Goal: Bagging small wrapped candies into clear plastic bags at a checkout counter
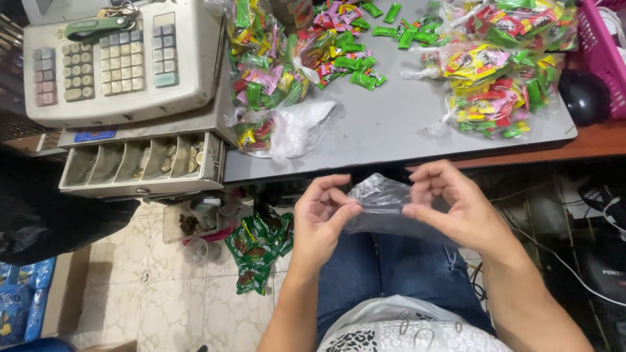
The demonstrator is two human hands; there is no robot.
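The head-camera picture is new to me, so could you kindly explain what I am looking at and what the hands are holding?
The camera sits on a person's head and looks down, so you see their own two bare hands above their lap. The left hand and right hand pinch a small clear plastic bag between the fingertips. On the grey table lie filled bags of candy and loose green candies. To the left stands a cash register with its coin drawer open. Green packets lie on the tiled floor.
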